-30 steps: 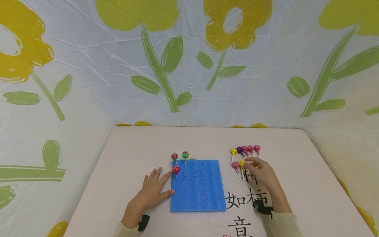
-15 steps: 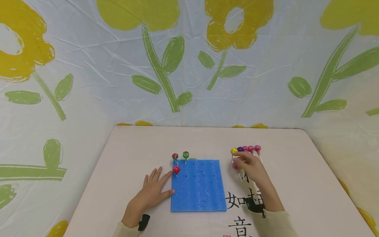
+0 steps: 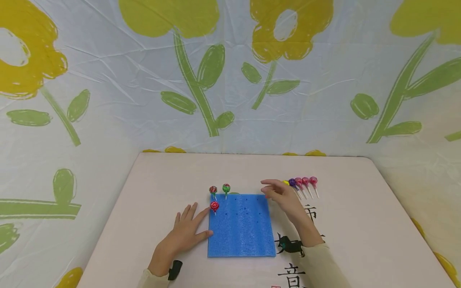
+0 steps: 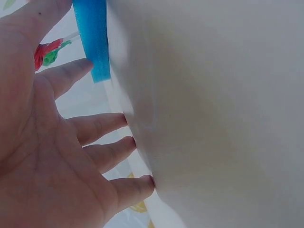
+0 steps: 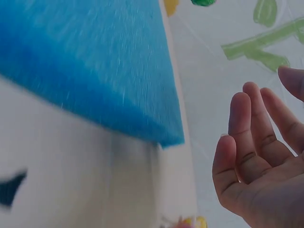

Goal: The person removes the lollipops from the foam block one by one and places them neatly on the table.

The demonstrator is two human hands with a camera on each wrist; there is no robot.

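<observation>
A blue foam board (image 3: 239,234) with small holes lies on the table. Upright at its back left corner area are a red lollipop (image 3: 214,205) and two green-and-red lollipops (image 3: 226,187) (image 3: 213,190). My left hand (image 3: 185,230) rests with fingers spread, thumb and index finger touching the board's left edge. Above the board's back right corner hovers my right hand (image 3: 286,200), fingers loosely bent; the right wrist view shows nothing held between them. Just beyond it, a row of pink lollipops (image 3: 305,181), a purple one (image 3: 292,182) and a yellow one (image 3: 286,182) lies on the table.
Black brushed characters (image 3: 292,276) mark the pale tabletop (image 3: 173,172) to the right of the board. A flower-printed cloth (image 3: 137,120) stands behind and beside the table. My right hand hides part of the lollipop area.
My right hand has moved left from the lollipops to the board's back right corner, now covering the nearer pink and yellow lollipops' place. The left hand has stayed put.
</observation>
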